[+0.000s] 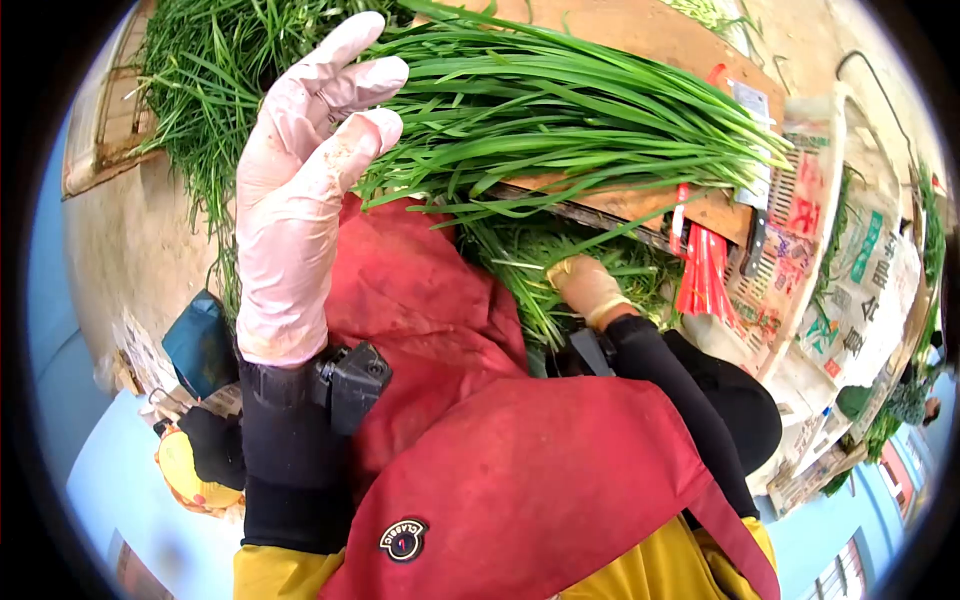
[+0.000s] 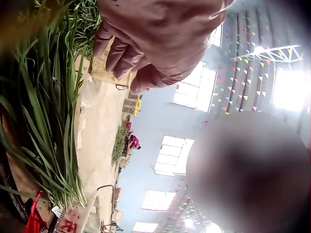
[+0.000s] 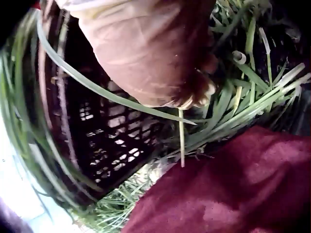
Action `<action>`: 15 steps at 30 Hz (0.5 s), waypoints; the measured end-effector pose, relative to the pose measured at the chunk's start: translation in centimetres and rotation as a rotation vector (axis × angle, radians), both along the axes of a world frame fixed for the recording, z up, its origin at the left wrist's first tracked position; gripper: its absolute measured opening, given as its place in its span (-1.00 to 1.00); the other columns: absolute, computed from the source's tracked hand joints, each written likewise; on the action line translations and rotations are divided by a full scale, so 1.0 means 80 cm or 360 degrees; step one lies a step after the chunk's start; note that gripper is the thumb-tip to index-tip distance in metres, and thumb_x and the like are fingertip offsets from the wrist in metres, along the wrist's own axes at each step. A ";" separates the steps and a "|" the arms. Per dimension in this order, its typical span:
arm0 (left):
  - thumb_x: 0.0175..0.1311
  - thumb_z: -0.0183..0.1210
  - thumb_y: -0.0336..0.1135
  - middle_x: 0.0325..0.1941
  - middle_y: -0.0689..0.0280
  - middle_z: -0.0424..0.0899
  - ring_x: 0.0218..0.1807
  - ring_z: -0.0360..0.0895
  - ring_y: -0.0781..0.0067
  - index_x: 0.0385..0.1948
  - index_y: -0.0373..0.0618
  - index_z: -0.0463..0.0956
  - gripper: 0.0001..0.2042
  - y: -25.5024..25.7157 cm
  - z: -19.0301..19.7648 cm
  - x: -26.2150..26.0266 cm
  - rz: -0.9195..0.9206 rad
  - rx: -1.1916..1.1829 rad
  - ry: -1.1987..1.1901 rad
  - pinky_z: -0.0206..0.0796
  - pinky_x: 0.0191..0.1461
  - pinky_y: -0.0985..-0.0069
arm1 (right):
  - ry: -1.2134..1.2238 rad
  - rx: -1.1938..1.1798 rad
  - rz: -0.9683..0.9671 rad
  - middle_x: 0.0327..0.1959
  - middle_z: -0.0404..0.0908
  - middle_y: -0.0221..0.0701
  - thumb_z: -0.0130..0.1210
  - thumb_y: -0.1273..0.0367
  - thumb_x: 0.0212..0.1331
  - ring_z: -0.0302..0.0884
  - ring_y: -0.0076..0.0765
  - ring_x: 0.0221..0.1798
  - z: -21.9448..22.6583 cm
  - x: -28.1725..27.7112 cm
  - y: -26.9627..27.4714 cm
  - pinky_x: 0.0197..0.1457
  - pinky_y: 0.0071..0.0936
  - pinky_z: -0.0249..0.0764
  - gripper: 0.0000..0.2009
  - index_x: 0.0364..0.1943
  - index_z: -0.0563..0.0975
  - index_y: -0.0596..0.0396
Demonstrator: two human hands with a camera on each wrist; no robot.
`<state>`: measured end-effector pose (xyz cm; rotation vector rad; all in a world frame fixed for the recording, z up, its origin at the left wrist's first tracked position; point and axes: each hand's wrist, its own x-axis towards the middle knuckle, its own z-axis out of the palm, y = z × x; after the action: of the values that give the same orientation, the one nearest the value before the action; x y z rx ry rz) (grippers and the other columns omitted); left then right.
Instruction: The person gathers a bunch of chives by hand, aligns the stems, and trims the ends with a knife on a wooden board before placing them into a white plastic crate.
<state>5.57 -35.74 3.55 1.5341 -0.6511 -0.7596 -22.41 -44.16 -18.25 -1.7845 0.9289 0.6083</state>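
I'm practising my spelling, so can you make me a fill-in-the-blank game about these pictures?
1. The big apron is the colour ____.
2. On the left hand and the right hand, the person wears ____.
3. The long leaves lying across the wooden board are mostly ____.
4. The knife handle is the colour ____.

Missing words: red; gloves; green; black.

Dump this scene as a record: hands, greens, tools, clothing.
left hand: gloved, raised, fingers loosely bent, holding nothing
right hand: gloved, low beside the board, pinching a pale stalk
long-leaf bundle: lying across the board, pale ends toward the knife
knife: black handle jutting past the board edge
red strips: hanging over the board edge
apron: red, round badge
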 end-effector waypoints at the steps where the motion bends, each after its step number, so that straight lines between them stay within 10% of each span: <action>1: 0.29 0.11 -0.41 0.26 0.14 0.48 0.20 0.46 0.42 0.28 -0.30 0.31 -0.50 -0.002 0.000 -0.003 0.0005 0.0005 -0.0001 0.22 0.33 0.48 | -0.0057 0.0047 -0.0069 -0.19 0.66 -0.09 0.06 0.21 0.22 0.59 0.09 -0.10 0.007 -0.015 -0.001 0.01 -0.15 0.50 -0.73 -0.20 0.67 0.07; 4: 0.28 0.13 -0.53 0.15 0.28 0.55 0.12 0.48 0.58 0.28 -0.24 0.33 -0.51 -0.004 -0.008 -0.005 -0.0087 -0.0086 0.0060 0.30 0.19 0.62 | -0.0036 0.0056 -0.0124 -0.25 0.67 -0.10 0.07 0.26 0.18 0.61 0.06 -0.12 0.038 -0.045 -0.015 0.00 -0.15 0.50 -0.76 -0.22 0.68 0.07; 6: 0.29 0.13 -0.52 0.27 0.25 0.49 0.18 0.47 0.49 0.27 -0.25 0.35 -0.52 -0.010 0.002 -0.019 -0.0089 -0.0022 -0.0115 0.28 0.28 0.53 | 0.0023 -0.0107 0.0841 -0.17 0.66 -0.09 0.07 0.27 0.16 0.60 0.03 -0.05 0.056 -0.064 -0.027 0.05 -0.17 0.48 -0.67 -0.02 0.62 0.05; 10: 0.31 0.15 -0.36 0.39 0.21 0.38 0.36 0.34 0.26 0.30 -0.20 0.33 -0.50 -0.011 -0.008 -0.038 -0.0189 0.0115 -0.0214 0.15 0.41 0.36 | -0.0256 -0.0290 0.0571 0.03 0.56 -0.04 0.09 0.22 0.14 0.52 0.03 0.10 0.168 -0.114 -0.023 0.17 -0.19 0.42 -0.37 0.35 0.30 0.06; 15: 0.29 0.03 -0.56 0.37 0.20 0.38 0.34 0.34 0.35 0.32 -0.26 0.27 -0.49 -0.019 -0.044 -0.039 -0.0383 0.0146 -0.0315 0.14 0.40 0.41 | -0.1032 -0.0326 -0.0330 -0.07 0.62 -0.10 0.11 0.32 0.24 0.59 -0.06 0.00 0.288 -0.209 -0.071 0.09 -0.29 0.48 -0.55 0.23 0.45 0.11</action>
<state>2.41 -37.25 0.07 1.6467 -0.9725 -0.8331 -39.10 -49.83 4.76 -1.8579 0.7180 -0.2074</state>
